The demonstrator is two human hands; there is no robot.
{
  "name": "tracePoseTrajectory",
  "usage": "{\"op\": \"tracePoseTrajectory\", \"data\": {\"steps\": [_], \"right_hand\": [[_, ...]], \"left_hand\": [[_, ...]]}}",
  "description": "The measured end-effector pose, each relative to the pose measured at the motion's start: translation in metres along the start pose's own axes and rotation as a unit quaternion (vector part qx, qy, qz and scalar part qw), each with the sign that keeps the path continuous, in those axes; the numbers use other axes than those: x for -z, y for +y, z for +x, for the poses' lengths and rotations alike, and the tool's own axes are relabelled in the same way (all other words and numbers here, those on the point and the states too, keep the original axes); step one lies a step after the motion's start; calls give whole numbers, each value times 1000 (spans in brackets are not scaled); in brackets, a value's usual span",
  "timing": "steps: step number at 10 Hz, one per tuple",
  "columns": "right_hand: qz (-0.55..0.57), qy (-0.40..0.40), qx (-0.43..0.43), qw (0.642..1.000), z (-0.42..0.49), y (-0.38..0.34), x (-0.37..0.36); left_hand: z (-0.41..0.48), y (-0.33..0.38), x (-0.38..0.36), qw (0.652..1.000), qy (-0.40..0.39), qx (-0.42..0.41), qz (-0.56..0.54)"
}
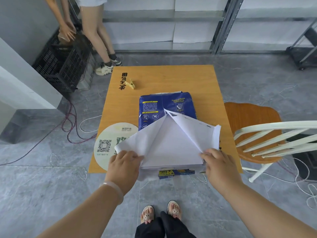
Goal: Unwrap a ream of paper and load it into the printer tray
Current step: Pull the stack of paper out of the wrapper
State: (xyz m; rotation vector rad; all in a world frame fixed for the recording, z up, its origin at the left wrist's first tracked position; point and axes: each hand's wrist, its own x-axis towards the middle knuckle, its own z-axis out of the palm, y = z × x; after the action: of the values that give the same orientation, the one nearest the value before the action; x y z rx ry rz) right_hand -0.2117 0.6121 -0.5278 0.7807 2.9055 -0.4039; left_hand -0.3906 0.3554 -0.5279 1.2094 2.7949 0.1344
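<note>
A ream of paper in a blue wrapper (164,105) lies on the orange table (171,78), its near end at the table's front edge. The wrapper's near end is torn open and its white inner flaps (171,140) are spread apart to both sides, baring the white sheets. My left hand (124,164) grips the left flap at its near corner. My right hand (218,164) grips the right flap at its near corner. A strip of blue wrapper (176,173) hangs below the stack's near edge. No printer tray is in view.
A yellow clip (130,84) lies at the table's far left. A round QR sticker (109,143) marks the near left corner. A wooden chair (257,133) stands right of the table. Another person stands by a black crate (63,66) at the far left. Cables trail on the floor.
</note>
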Motion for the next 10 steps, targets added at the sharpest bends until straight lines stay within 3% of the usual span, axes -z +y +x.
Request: {"op": "tracePoseTrajectory", "data": {"steps": [1,2,3,4,7,10], "right_hand": [[9,3,7,1000,-6,-4,-1],[40,-37,-63,997,-4,-11,6],[85,-82,-141,983,2,-16,8],[173,-117,-182,961,5,-17,5],[262,-58,-237,934,-2,-25,7],[310,-52,-292,903,8,-28,16]], "left_hand": [[3,18,9,997,-59,29,-49],[9,31,16,957,-162,154,-187],[11,37,23,891,-175,265,-324],[13,36,23,829,-168,338,-412],[3,38,12,707,-108,453,-532],[6,32,-16,634,-103,492,-587]]}}
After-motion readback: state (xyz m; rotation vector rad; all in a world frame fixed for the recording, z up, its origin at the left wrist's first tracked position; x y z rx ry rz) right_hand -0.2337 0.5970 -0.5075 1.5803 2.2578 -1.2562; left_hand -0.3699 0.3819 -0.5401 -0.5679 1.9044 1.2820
